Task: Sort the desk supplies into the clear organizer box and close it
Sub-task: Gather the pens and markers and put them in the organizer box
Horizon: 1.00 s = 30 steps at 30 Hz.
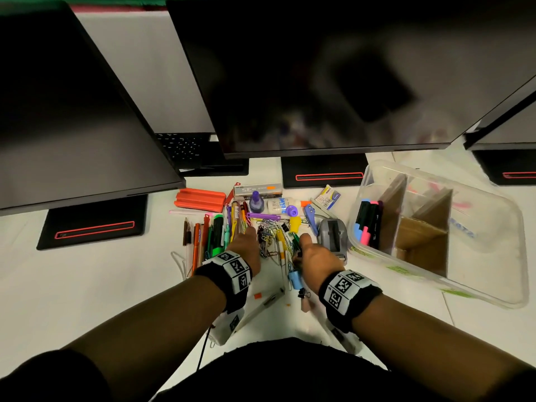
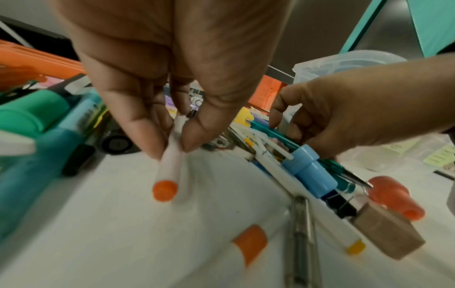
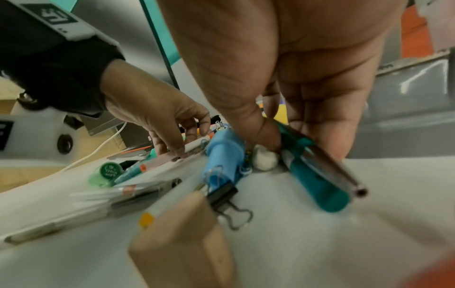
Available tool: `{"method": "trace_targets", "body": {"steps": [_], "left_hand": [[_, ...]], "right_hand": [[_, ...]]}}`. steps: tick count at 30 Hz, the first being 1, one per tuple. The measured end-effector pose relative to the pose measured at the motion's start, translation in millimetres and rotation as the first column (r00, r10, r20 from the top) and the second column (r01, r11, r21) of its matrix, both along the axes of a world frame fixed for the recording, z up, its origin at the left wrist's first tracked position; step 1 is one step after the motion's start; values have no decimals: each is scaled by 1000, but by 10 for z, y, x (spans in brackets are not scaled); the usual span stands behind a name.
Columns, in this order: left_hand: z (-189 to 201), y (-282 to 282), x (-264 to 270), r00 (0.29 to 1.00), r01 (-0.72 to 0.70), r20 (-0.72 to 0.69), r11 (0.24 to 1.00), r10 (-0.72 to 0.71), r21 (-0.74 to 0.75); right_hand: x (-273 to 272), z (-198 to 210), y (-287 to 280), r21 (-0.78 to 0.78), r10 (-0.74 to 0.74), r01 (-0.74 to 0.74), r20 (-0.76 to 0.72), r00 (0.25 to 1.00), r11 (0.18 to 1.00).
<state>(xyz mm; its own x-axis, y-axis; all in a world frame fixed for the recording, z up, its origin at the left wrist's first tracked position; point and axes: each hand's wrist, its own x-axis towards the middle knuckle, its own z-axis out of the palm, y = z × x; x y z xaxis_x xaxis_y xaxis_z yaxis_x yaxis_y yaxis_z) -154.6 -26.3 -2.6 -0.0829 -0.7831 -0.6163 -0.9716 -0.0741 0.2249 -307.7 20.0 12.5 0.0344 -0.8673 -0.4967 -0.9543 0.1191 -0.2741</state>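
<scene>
Monitors [image 1: 333,74] fill the space beyond both hands, dark, their upper parts cut off by the frame edge. Off to the right of the right hand [image 1: 317,253] lies the clear organizer box [image 1: 493,256], tilted on the white desk [image 1: 87,285], open, with brown cardboard dividers [image 1: 420,224] and a few markers [image 1: 368,224] standing in its nearest compartment; its lid cannot be made out. Just beyond the right hand's fingertips sits a grey tape dispenser [image 1: 333,235]. Left of the left hand [image 1: 246,248] lies a row of pens and highlighters [image 1: 208,236], and between the two hands a tangle of paper clips [image 1: 271,233], too fine to separate. The left hand pinches a white pen with an orange end [image 2: 169,161] between thumb and fingers. The right hand's thumb and curled fingers grip a teal pen [image 3: 317,179] together with a clear pen [image 3: 335,171]. Near its wrist lie a blue cap [image 3: 222,155], a black binder clip [image 3: 222,194] and a blurred tan eraser [image 3: 182,239].
</scene>
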Motion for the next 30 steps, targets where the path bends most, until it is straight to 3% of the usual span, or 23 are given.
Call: {"method": "trace_targets", "body": {"steps": [3, 10, 15, 21, 26, 30], "left_hand": [[45, 23, 81, 993, -75, -92, 997, 74, -2], [44, 30, 302, 964, -175, -202, 985, 172, 3], [101, 13, 442, 963, -207, -176, 978, 205, 5], [153, -79, 624, 986, -164, -26, 983, 162, -85], [89, -98, 864, 932, -358, -105, 926, 346, -123], [22, -75, 993, 898, -439, -62, 892, 435, -105]], "right_hand": [[8, 5, 5, 6, 44, -44, -32, 999, 999], [23, -12, -40, 20, -72, 73, -23, 997, 997], [46, -79, -31, 18, -65, 66, -60, 996, 998], [88, -102, -91, 13, -37, 38, -73, 997, 999], [92, -103, -104, -17, -107, 106, -54, 993, 994], [169, -1, -109, -107, -119, 119, 9, 993, 987]]}}
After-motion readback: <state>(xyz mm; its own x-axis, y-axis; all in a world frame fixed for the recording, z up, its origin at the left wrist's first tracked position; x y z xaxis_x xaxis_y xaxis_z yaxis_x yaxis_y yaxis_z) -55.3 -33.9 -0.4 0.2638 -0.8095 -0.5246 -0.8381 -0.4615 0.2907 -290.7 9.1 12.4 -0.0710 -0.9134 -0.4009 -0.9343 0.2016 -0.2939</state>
